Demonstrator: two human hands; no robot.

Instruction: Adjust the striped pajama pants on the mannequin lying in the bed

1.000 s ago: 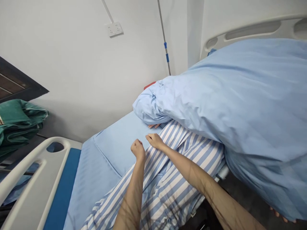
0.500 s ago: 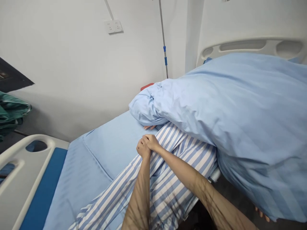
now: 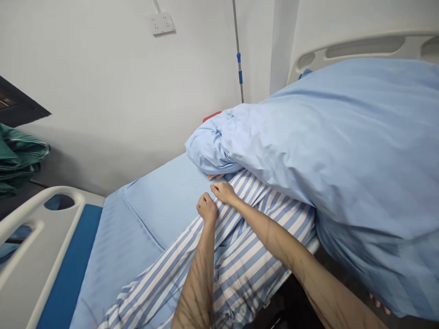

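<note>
Striped blue-and-white trousers (image 3: 250, 256) cover the legs of a person lying across the bed. My left hand (image 3: 207, 207) is curled closed at the upper edge of the striped leg. Just up and right of it, my right hand (image 3: 223, 192) is also closed, resting by the striped cloth near the blue quilt (image 3: 308, 137). A small gap separates the two hands. What the fingers of either hand hold, if anything, is hidden. Fingertips of another person (image 3: 216, 177) show under the quilt's edge.
The bed's light blue sheet (image 3: 164, 196) lies left of the legs. A cream footboard (image 3: 30, 242) stands at left, a headboard (image 3: 363, 48) at upper right. A metal pole (image 3: 236, 36) stands by the wall, and green cloth (image 3: 20, 155) hangs at far left.
My hands, together before, are now apart; my right hand has moved up and right of my left. The whole view has shifted slightly.
</note>
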